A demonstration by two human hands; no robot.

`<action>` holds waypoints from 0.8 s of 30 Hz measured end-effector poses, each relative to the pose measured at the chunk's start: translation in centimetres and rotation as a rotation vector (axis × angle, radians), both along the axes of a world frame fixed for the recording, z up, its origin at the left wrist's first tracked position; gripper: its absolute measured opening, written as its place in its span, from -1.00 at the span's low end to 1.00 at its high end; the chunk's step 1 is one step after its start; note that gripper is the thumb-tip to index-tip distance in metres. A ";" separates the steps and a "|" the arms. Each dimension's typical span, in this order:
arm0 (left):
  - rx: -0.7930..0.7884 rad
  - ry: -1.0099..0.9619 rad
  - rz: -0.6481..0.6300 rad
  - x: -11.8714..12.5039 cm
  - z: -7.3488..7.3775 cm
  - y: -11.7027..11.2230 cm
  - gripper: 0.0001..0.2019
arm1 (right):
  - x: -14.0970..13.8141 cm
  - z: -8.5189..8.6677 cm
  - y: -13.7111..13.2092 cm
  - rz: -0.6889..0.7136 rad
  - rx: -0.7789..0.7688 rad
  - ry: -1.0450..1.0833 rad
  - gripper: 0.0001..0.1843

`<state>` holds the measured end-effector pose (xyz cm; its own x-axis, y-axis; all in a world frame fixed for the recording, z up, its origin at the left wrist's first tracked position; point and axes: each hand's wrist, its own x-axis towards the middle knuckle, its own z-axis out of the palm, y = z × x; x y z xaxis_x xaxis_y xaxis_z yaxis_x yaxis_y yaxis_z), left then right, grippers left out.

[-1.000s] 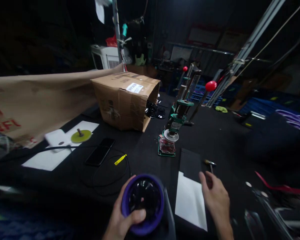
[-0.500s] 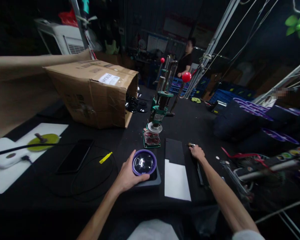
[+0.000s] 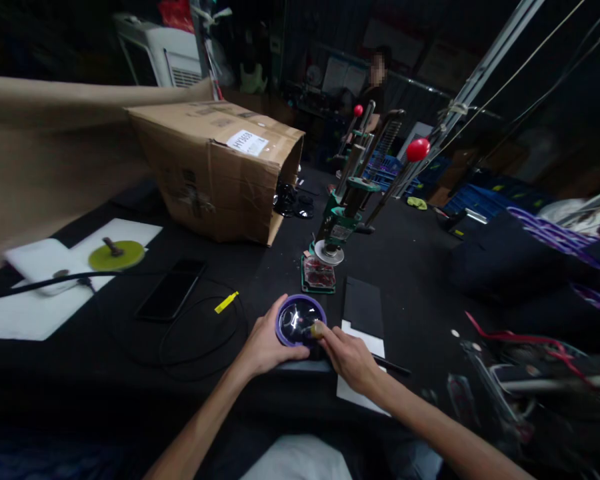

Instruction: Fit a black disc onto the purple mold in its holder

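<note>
A purple-rimmed round part with a glossy black dome [image 3: 298,319] rests on a dark block at the near edge of the black table [image 3: 260,273]. My left hand [image 3: 266,345] wraps around its left side and holds it. My right hand [image 3: 349,358] is closed on a slim tool [image 3: 380,363] whose brass-coloured head [image 3: 317,329] touches the part's right rim; the dark handle sticks out to the right over a white sheet [image 3: 363,370].
A green hand press [image 3: 341,227] with red knobs stands behind the part. A tipped cardboard box [image 3: 220,180] lies at the back left, with a phone [image 3: 170,290], a cable and a yellow-green disc [image 3: 116,255] at the left. A person stands far back.
My right hand left the spot at the right, took up the slim tool and brought its head to the purple part. My left hand stayed on the part. The camera view shifted.
</note>
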<state>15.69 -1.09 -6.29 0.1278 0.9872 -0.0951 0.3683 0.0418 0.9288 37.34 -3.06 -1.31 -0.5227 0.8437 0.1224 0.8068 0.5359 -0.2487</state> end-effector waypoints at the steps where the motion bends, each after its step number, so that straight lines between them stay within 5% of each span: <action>1: -0.014 -0.002 0.001 0.0 0.2 -0.2 0.19 | -0.2 0.2 0.1 0.019 0.014 -0.005 -0.55; 5: -0.043 0.016 0.032 0.0 0.9 -0.9 0.26 | -1.4 0.7 0.9 0.093 0.105 0.038 -0.55; 8: -0.056 0.016 0.020 -0.2 0.8 -0.8 0.29 | -3.0 -0.6 1.5 0.119 0.181 -0.026 -0.49; 11: -0.085 0.009 0.024 -0.5 0.3 -0.2 0.32 | -3.9 -1.5 2.2 0.135 0.090 -0.093 -0.52; 14: -0.085 -0.027 0.060 -0.6 -0.1 0.3 0.17 | -2.5 -0.8 3.1 0.081 -0.044 0.016 -0.58; 17: -0.030 -0.116 0.085 -0.2 -0.1 -0.5 -0.01 | 0.6 -0.8 4.2 -0.098 0.002 0.139 -0.49; 21: 0.068 -0.287 0.136 0.8 0.0 -3.5 0.02 | 5.1 -4.2 5.5 -0.346 0.065 0.090 -0.40; 24: 0.097 -0.405 0.200 1.3 -0.6 -5.8 -0.10 | 7.7 -7.9 6.2 -0.366 0.042 0.013 -0.49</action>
